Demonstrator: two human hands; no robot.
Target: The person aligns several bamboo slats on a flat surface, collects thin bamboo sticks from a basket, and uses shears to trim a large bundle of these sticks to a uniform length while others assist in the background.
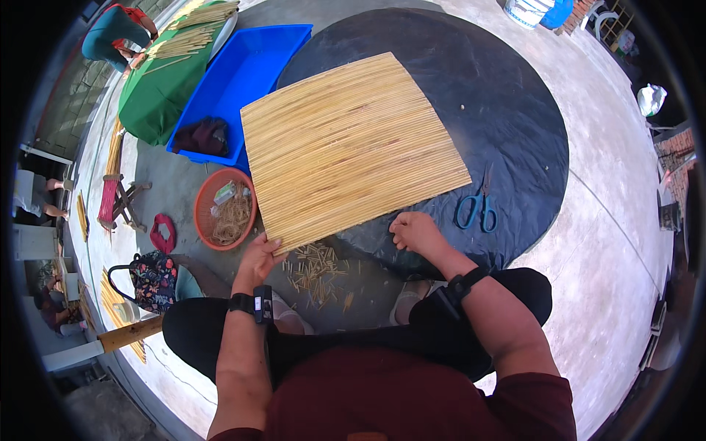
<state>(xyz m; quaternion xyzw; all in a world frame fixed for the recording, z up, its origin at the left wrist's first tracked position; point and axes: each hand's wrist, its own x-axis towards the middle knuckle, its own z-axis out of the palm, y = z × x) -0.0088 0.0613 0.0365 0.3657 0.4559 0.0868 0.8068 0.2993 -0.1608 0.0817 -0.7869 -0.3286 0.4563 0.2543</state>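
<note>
A large mat of straw-coloured stalks (353,147), laid side by side in rows, rests partly on a round table covered in black plastic (507,95). My left hand (257,257) grips the mat's near left corner, thumb on top. Just off the mat's near edge, my right hand (415,231) is closed with the fingertips together; whether anything thin is pinched there is too small to make out. To the right of that hand lies a pair of scissors with blue handles (478,212), blades pointing away from me.
Left of the mat stand a blue plastic tub (243,73) with dark cloth inside and an orange basket (199,213) of tangled fibre. Cut stalk pieces (318,272) litter the ground below. A floral bag (154,283) sits left; another person (121,37) bends beside a green-covered table (158,103).
</note>
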